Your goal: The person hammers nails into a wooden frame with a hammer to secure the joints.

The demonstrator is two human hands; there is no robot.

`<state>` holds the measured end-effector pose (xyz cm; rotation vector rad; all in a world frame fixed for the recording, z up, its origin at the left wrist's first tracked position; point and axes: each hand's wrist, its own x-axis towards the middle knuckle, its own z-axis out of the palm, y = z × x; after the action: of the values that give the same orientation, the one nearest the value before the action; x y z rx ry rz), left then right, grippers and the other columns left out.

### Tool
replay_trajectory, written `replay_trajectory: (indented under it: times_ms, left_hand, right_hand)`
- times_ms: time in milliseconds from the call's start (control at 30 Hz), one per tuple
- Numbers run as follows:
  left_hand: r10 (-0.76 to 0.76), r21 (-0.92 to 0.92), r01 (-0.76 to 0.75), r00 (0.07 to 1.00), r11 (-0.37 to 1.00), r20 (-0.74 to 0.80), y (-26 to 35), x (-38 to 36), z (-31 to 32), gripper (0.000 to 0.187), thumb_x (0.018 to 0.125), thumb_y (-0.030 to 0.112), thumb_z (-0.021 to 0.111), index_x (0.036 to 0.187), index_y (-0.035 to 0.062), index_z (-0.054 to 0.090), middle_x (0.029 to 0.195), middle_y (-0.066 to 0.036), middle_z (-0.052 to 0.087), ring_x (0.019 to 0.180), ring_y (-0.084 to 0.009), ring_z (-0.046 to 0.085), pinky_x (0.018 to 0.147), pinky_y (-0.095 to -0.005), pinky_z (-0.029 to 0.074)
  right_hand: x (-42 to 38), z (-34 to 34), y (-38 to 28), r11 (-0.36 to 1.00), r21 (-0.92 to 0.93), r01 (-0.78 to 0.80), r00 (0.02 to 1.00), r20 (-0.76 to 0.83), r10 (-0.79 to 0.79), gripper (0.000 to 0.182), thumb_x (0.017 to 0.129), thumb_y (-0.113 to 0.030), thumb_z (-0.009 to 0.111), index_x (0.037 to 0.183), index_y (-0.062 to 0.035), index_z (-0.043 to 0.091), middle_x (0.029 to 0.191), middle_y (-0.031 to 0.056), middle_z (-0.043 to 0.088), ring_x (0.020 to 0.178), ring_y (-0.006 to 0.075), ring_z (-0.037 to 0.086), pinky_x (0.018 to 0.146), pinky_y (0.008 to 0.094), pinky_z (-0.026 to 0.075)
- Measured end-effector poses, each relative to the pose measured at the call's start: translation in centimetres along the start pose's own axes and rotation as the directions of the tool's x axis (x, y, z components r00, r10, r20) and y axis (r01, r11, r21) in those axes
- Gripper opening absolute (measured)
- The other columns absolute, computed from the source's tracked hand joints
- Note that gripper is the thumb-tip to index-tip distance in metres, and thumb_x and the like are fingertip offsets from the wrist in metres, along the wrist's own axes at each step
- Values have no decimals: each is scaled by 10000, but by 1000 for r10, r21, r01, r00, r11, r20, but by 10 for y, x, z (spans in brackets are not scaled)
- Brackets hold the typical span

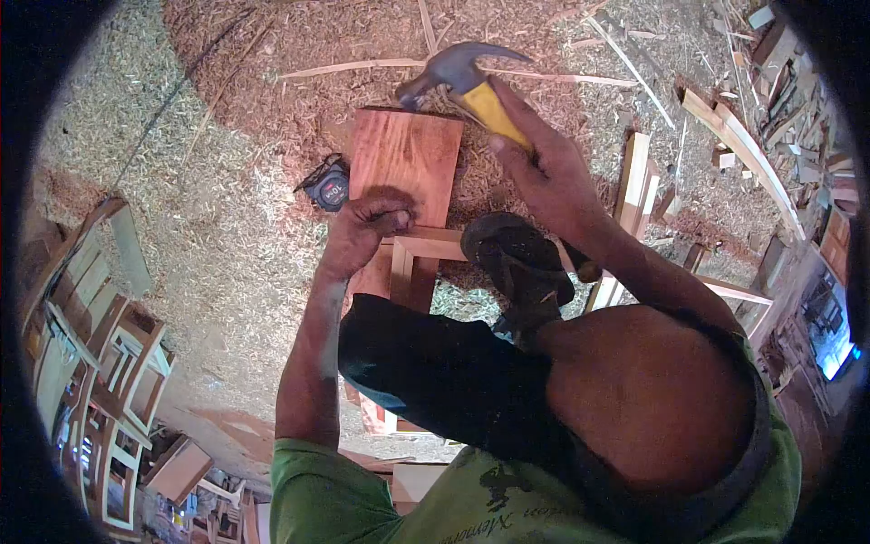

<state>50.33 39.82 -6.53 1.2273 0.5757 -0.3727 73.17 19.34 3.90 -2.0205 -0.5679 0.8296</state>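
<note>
My right hand (555,186) is closed round the yellow handle of a claw hammer (494,113); the dark head is raised over the far end of a reddish wooden board (408,154). Fingers pinched, my left hand (362,231) rests at the corner of a light wooden frame (428,243) lying on the board. Whatever is between those fingers is too small to make out. A sandalled foot (512,258) presses near the frame's right side. Left of the board lies a tape measure (328,188).
Wood shavings (227,181) cover the ground. Wooden strips (633,186) lie to the right, with a curved piece (748,154) and offcuts beyond. Wooden frames (118,390) are stacked at the lower left. My bent knee (648,390) is close below the right arm.
</note>
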Motion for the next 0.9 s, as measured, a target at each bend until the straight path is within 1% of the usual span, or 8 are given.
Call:
replay_trajectory:
  times_ms: [200, 300, 400, 500, 700, 733, 800, 900]
  left_hand:
    - [-37, -14, 37, 998, 999, -56, -7, -1, 0, 175, 987, 32, 738, 1146, -28, 781, 1172, -80, 743, 1045, -180, 734, 958, -332, 613]
    - [-15, -14, 14, 999, 1000, -47, -5, -3, 2, 160, 987, 33, 738, 1126, -30, 784, 1180, -84, 739, 1042, -174, 729, 941, -324, 610]
    - [5, 70, -1, 998, 998, -57, -7, -3, 1, 135, 978, 7, 738, 1102, -28, 780, 1176, -87, 720, 1019, -168, 715, 902, -314, 607]
    - [74, -8, -75, 993, 997, -95, -13, -2, 5, 119, 965, -11, 747, 1079, -30, 774, 1108, -76, 721, 998, -166, 712, 881, -313, 604]
    - [141, 61, -137, 987, 989, -76, -26, 0, 0, 145, 914, -53, 774, 1056, -31, 759, 1076, -77, 705, 1009, -182, 706, 860, -333, 596]
    - [108, -6, -109, 990, 994, -91, -28, -3, 4, 144, 909, -57, 772, 1051, -34, 759, 1077, -81, 714, 1011, -183, 709, 862, -333, 593]
    - [-49, -19, 47, 995, 999, -86, -17, -4, 4, 130, 903, -75, 760, 1028, -39, 760, 1086, -85, 733, 1015, -192, 711, 885, -332, 587]
    - [220, -12, -221, 974, 975, -59, -32, 1, 3, 94, 909, -64, 756, 1000, -42, 761, 1097, -87, 734, 1011, -187, 713, 902, -326, 581]
  right_hand:
    - [-12, 14, 23, 941, -296, 162, 905, 425, -22, 606, 1050, -176, 633, 1630, -195, 461, 1064, 239, 764, 888, 423, 762, 797, 488, 607]
    - [-7, 16, 23, 993, -120, 15, 979, 203, 10, 600, 1051, -182, 632, 1628, -214, 469, 1086, 240, 763, 911, 424, 763, 835, 483, 606]
    - [-6, 11, -6, 965, -220, -141, 966, 182, 182, 585, 1044, -145, 652, 1610, -180, 510, 1005, 226, 742, 812, 175, 692, 750, 367, 568]
    - [-15, 19, 39, 952, -209, 223, 915, 382, -130, 580, 1036, -151, 659, 1600, -157, 522, 981, 192, 736, 765, 163, 656, 720, 360, 558]
    - [-13, 19, 14, 976, -163, -142, 965, 199, 173, 523, 1040, -198, 681, 1539, -88, 570, 1038, 198, 752, 847, 191, 708, 788, 385, 582]
    - [-22, 19, 40, 938, -306, 165, 923, 383, -38, 566, 1031, -206, 657, 1572, -108, 518, 1161, 275, 738, 1007, 433, 747, 931, 499, 574]
    - [-18, 15, 43, 971, -201, 130, 932, 359, -50, 576, 1027, -198, 657, 1576, -102, 511, 1180, 274, 734, 1032, 446, 740, 939, 504, 569]
    - [-2, 21, 18, 993, -53, -102, 962, 249, 112, 593, 1020, -193, 668, 1585, -108, 506, 1223, 279, 726, 1118, 445, 725, 972, 512, 559]
